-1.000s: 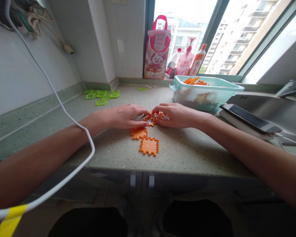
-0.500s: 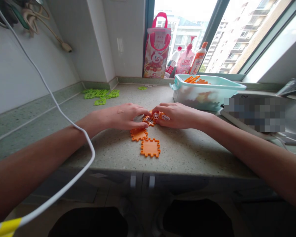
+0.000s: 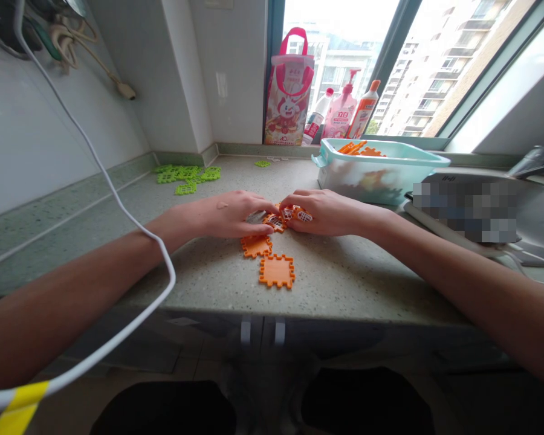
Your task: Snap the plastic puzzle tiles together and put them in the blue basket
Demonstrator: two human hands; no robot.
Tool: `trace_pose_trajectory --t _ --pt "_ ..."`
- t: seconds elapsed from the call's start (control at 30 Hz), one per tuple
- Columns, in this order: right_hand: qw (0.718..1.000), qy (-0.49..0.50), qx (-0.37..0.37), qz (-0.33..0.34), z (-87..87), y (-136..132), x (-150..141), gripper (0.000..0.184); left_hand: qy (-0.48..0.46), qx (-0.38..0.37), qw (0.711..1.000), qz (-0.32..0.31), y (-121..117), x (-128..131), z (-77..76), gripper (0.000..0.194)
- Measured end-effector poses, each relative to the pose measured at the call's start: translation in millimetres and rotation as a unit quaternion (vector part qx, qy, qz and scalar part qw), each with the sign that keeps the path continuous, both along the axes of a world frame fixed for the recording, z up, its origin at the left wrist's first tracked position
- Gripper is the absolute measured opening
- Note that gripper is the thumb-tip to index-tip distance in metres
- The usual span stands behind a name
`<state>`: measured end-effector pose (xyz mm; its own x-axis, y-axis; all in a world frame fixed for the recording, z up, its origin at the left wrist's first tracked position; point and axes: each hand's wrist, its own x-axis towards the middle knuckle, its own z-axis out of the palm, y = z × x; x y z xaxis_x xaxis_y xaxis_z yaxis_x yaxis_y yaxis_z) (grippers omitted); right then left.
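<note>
Between my two hands are orange interlocking tiles with white grid windows point(image 3: 276, 222), just above or on the counter. My left hand point(image 3: 238, 214) grips their left side between thumb and fingers. Closed on the right-hand part is my right hand point(image 3: 320, 211), where another white grid point(image 3: 304, 215) shows by the fingers. The fingers hide how the tiles join. Close below my left thumb lies a plain orange tile point(image 3: 256, 246). Nearer the counter's front edge is a second orange tile point(image 3: 277, 270) with notched sides, lying flat.
A light-blue bin point(image 3: 381, 175) holding orange tiles stands back right, beside the sink point(image 3: 541, 217). Several green tiles point(image 3: 185, 174) lie back left. A white cable point(image 3: 163, 260) crosses over my left forearm. A pink-handled bag point(image 3: 289, 99) and bottles point(image 3: 340, 115) line the window.
The view has shifted very slightly. Both hands keep the same hold on the orange tiles, and the loose tiles have stayed in place.
</note>
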<state>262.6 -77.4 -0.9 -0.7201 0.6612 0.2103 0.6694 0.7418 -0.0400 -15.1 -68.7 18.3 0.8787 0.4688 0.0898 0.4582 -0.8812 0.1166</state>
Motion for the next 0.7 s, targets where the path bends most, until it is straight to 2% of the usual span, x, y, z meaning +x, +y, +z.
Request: trace_pose_trajectory --t 0.7 --pt "1.0 0.003 0.0 0.006 0.8 -2.3 -0.9 0.034 0.011 -0.017 1.0 0.013 -4.2 1.3 2.8 0.044"
